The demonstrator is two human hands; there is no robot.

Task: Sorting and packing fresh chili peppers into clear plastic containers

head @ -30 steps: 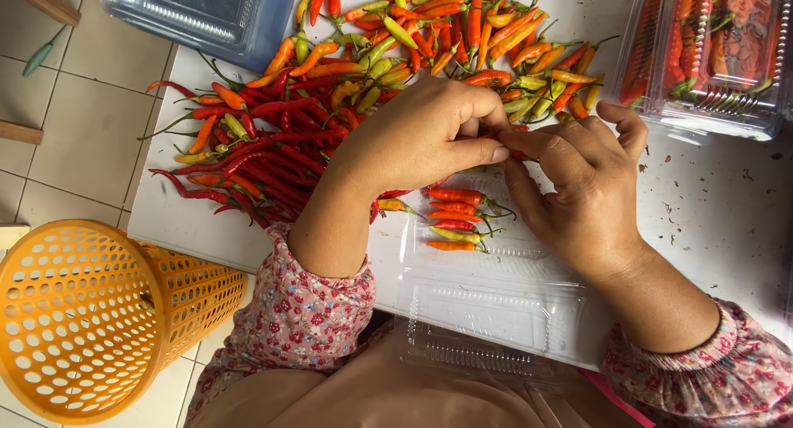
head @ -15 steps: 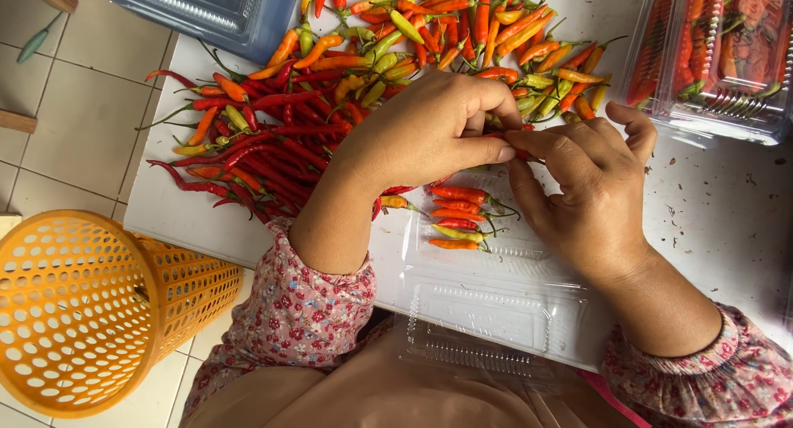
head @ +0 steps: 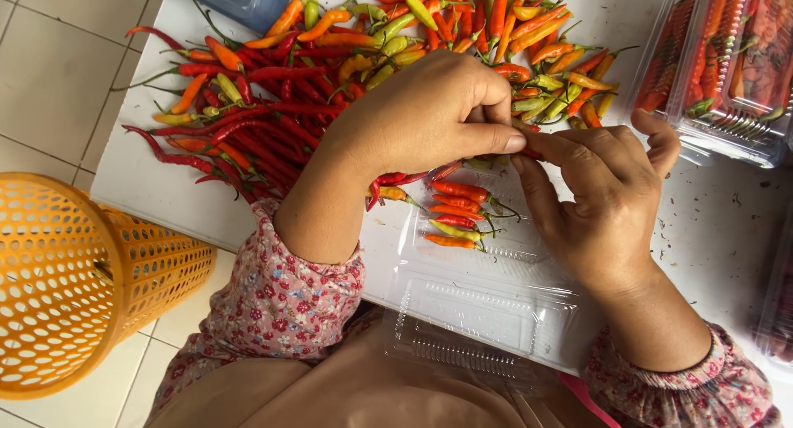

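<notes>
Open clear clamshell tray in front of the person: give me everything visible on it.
The clear clamshell tray is thin, see-through plastic with ribbed panels, hinged and lying open flat on the white table. A few small red and orange chilies lie in its far half; the near half holds nothing. Both hands work just above it.

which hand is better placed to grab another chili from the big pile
Left, probably. The left hand lies right over the chili pile, fingertips at its near edge. The right hand sits off to the side over the bare table, both pinching one small red chili between them.
</notes>
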